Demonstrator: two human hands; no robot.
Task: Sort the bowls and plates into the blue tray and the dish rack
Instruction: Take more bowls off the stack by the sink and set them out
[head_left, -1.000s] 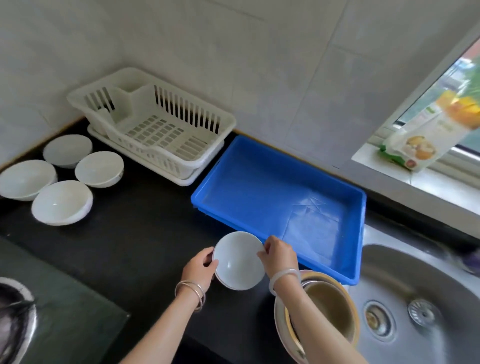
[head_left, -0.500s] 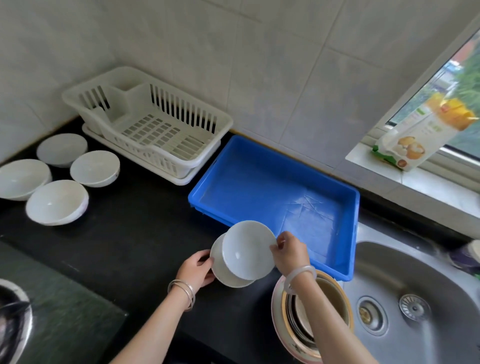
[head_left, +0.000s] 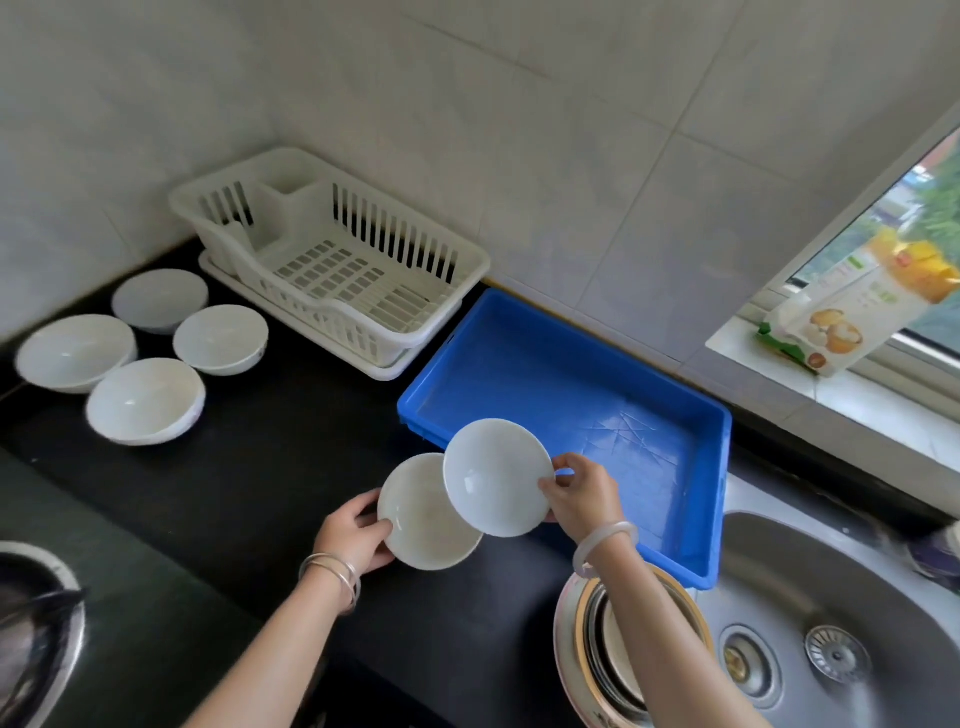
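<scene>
1. The stacked pair has separated; the right hand (head_left: 582, 499) pinches the upper bowl (head_left: 493, 475) by its rim, raised at the blue tray's (head_left: 545, 384) near edge;
2. The left hand (head_left: 353, 535) grips the lower bowl (head_left: 421, 519), just beside and below;
3. Judgement: sorting is starting; neither bowl is placed yet.

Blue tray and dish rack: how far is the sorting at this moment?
Done: nothing, no dish lies in the blue tray or the dish rack yet. In hand: the right hand holds a white bowl at the tray's near edge, and the left hand holds a second white bowl beside it. Left: these two, plus four white dishes on the counter.
</scene>
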